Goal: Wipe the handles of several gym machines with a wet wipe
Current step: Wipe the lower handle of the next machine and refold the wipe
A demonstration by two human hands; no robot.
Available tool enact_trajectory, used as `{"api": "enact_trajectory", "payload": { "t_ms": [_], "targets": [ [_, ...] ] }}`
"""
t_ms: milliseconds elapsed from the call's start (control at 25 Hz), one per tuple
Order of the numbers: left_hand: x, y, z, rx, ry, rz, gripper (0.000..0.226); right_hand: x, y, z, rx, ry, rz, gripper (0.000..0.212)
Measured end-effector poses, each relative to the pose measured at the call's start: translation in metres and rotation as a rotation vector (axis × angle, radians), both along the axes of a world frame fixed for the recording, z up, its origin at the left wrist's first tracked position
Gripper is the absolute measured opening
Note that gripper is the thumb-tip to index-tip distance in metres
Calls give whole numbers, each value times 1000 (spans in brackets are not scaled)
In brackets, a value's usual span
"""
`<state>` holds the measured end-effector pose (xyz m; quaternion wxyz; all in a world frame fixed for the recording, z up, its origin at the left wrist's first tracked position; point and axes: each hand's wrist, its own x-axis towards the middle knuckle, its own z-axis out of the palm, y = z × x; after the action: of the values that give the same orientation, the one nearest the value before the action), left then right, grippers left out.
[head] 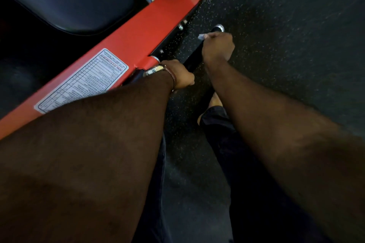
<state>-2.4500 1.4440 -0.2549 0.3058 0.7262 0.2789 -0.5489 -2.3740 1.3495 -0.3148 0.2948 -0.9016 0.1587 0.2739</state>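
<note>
A person leans over a black handle [194, 56] that sticks out from an orange machine frame [138, 31], above a dark speckled floor [286, 16]. The right hand [217, 46] is clenched around the handle near its metal-capped far end, with a white wipe [202, 36] pressed under the fingers and one corner poking out. The left hand [180, 76], with a watch [156, 69] and bracelet at the wrist, is closed around the handle where it joins the frame, beside a white printed label [85, 81].

Right hand [217, 47] wipes black handle [192, 59] with wipe [202, 36]; left hand [180, 76] steadies it
</note>
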Motion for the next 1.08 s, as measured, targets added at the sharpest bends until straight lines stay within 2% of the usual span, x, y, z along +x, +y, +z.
{"api": "enact_trajectory", "payload": {
  "t_ms": [80, 160, 240, 320, 480, 560, 640, 720, 800, 880, 920, 1000, 1080],
  "targets": [
    [10, -4, 2, -90, 81, 123, 25, -13, -5, 1, 19, -37, 96, 21],
    [17, -10, 0, -96, 77, 109, 19, -31, -20, 7, 60, -62, 220, 22],
    [17, -14, -7, -40, 21, 84, 23, -30, -31, 9, 79, -84, 339, 20],
    [16, -17, -11, 39, -34, 63, 33, -5, -29, -2, 57, -105, 361, 19],
    [15, -18, -15, 144, -46, 7, 52, 32, -12, -32, -138, -101, 381, 12],
    [15, -18, -12, 138, -61, 11, 55, 24, -6, -28, -211, -69, 607, 12],
    [15, -18, -9, 108, -92, 18, 55, 11, -3, -10, -151, -5, 880, 15],
    [16, -17, -9, 121, -76, 37, 56, 19, -2, -10, -138, 55, 1016, 17],
    [17, -16, -10, 150, -26, 32, 61, 46, -2, -23, -263, 31, 930, 18],
    [20, -18, -10, 159, -16, 18, 61, 65, -9, -39, -334, 15, 729, 19],
    [20, -18, -11, 158, -29, 19, 60, 60, -13, -39, -307, -9, 657, 18],
    [19, -17, -12, 147, -42, 39, 56, 21, -18, -23, -111, -83, 487, 13],
    [20, -16, -12, 136, -48, 45, 52, -18, -21, -6, 80, -140, 221, 11]
  ]
}}
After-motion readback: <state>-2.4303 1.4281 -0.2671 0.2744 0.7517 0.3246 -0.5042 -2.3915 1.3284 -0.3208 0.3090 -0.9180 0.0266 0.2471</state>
